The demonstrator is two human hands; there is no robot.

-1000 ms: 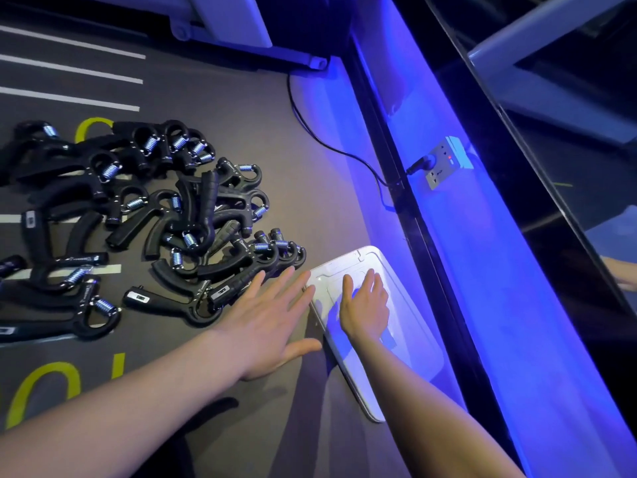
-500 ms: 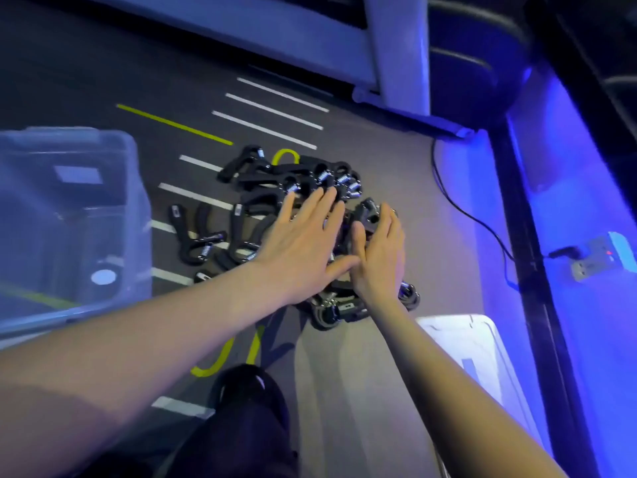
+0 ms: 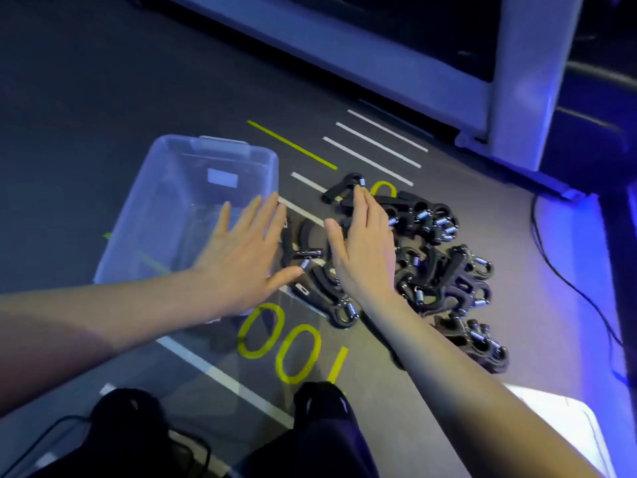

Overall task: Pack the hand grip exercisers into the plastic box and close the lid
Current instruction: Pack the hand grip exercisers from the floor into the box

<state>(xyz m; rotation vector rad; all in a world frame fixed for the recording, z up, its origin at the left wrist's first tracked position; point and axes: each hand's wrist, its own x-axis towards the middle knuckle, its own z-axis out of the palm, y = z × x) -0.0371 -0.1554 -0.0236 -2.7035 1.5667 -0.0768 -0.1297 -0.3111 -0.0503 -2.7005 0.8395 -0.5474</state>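
A heap of black hand grip exercisers with silver springs lies on the grey floor at centre right. A clear plastic box stands open to their left, with nothing visible inside. My left hand hovers flat with fingers spread over the box's right rim. Beside it, my right hand stretches flat over the left part of the heap, fingertips near the farthest exerciser. Neither hand holds anything. The white lid lies on the floor at the bottom right.
The floor carries white stripes, a yellow line and yellow "100" digits. A white machine frame runs along the back. A black cable trails at the right. My dark-clothed knees are at the bottom.
My right hand left the lid and both hands swept left across the heap. The view swung left, bringing the clear box fully into sight.
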